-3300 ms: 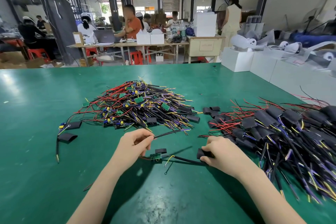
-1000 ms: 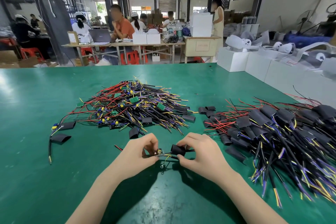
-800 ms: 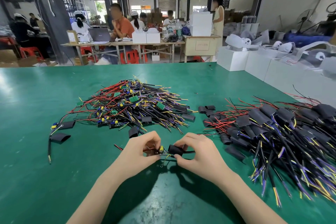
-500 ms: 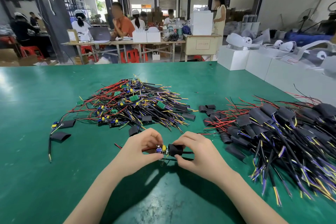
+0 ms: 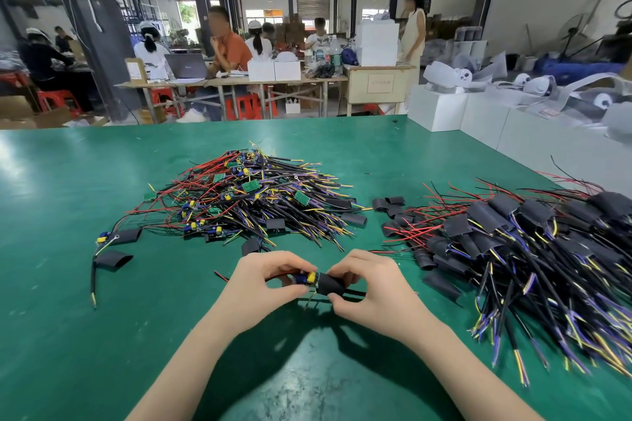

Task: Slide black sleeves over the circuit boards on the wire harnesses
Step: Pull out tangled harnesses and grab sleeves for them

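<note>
black sleeve (image 5: 330,283) pinched in right grip (image 5: 371,285), circuit board (image 5: 305,278) in left grip (image 5: 265,278), over green table (image 5: 68,284).

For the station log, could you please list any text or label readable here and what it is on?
None can be read.
Cabinet label: characters too blurred.
Laptop lid logo: too small.
Cardboard box label: too small.

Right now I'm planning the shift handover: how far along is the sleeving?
Done: sleeved pile at right. In hand: right hand holds a black sleeve partly over the board the left hand grips. Left: the bare pile.
</note>
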Motion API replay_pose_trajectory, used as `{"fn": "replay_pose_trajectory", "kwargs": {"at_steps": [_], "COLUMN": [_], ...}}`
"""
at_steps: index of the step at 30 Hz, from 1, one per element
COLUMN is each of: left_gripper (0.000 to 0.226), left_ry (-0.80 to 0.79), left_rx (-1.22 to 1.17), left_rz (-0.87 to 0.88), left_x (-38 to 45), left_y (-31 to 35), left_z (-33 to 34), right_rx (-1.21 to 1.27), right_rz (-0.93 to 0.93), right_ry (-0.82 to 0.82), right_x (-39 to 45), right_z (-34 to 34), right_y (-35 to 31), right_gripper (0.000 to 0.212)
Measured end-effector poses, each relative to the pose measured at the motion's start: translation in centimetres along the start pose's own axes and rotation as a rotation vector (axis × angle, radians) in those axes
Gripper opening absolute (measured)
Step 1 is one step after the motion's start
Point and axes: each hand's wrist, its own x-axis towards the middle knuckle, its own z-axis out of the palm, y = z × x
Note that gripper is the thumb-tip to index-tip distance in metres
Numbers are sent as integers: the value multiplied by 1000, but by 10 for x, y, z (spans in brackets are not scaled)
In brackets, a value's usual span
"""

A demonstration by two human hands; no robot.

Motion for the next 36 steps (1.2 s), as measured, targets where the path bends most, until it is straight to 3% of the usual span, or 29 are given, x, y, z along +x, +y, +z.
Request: {"fn": "replay_pose_trajectory", "kwargs": {"at_steps": [16, 27, 33, 36], "left_gripper": [18, 33, 29, 29], "left_ry": [-23, 31, 40, 7], "left_rx": [-77, -25, 99, 16], "left_rz": [-103, -20, 85, 26], "left_x": [-1, 0, -1, 0], "left_y": [2, 1, 1, 0], "left_z": [2, 4, 15, 11], "right_rx": [24, 77, 33, 32], "right_rz": [-67, 57, 41, 50], "right_ry": [35, 77, 20, 47], "right_x": [-1, 0, 1, 0], "right_z": [-3, 3, 5, 3], "right_y": [3, 0, -2, 0], "right_gripper": [28, 26, 24, 27]}}
